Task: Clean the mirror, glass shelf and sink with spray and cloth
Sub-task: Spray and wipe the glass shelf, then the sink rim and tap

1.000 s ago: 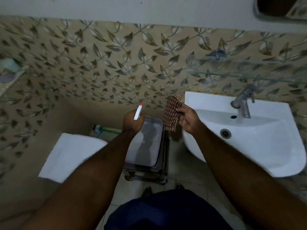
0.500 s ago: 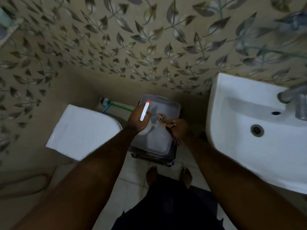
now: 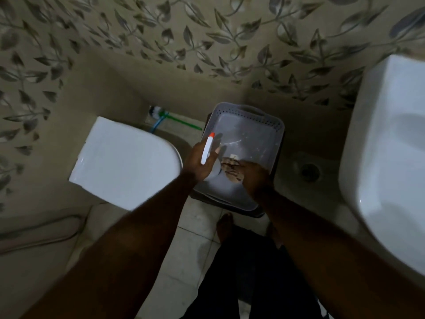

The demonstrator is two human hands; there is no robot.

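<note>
The head camera looks down into a dim bathroom. Two bare arms reach forward from the bottom of the picture.

The left hand is wrapped around a spray bottle. The bottle has a white top with a small red tip, and the tip points up and away from the person. The round body of the bottle shows a little below the hand. The hand and bottle are over the near left part of a grey plastic basket.

The right hand is over the near side of the same basket. Its fingers are closed on a brown checked cloth. The cloth is bunched up between the two hands, low inside the basket. It is too dark to tell if the cloth touches the basket floor.

The basket has small holes along its rim and a handle slot at the far end. It sits on something dark underneath.

Left of the basket is a white toilet lid, which is shut. Behind it, by the wall, lies a brush with a green handle.

The white sink is at the right edge, well apart from both hands. A floor drain sits between the basket and the sink.

The wall has a leaf pattern. One bare foot stands on the tiled floor near the basket.
</note>
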